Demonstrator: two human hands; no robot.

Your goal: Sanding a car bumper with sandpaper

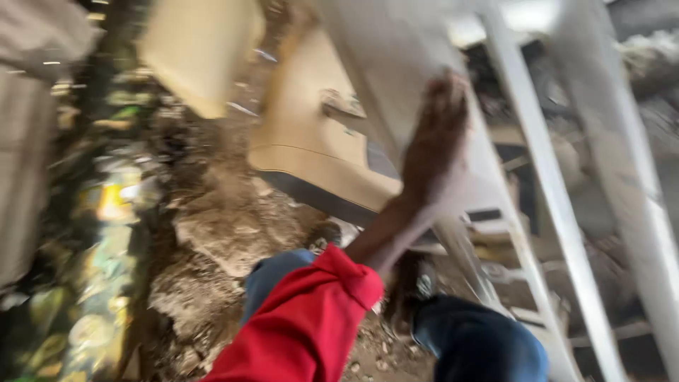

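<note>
The picture is heavily blurred by motion. My left hand (435,141) reaches up out of a red sleeve (311,318) and lies against a slanted white panel (396,64). Its fingers seem to curl over the panel's edge. Under the panel sits a beige board with a dark lower edge (311,141). My knees in blue jeans (481,339) show at the bottom. My right hand is out of view.
White slanted posts (544,184) of a frame run down the right side. Rough brown earth and stones (212,233) cover the ground in the middle. Another beige board (198,49) is at the top left, and shiny greenish litter (106,212) lies along the left.
</note>
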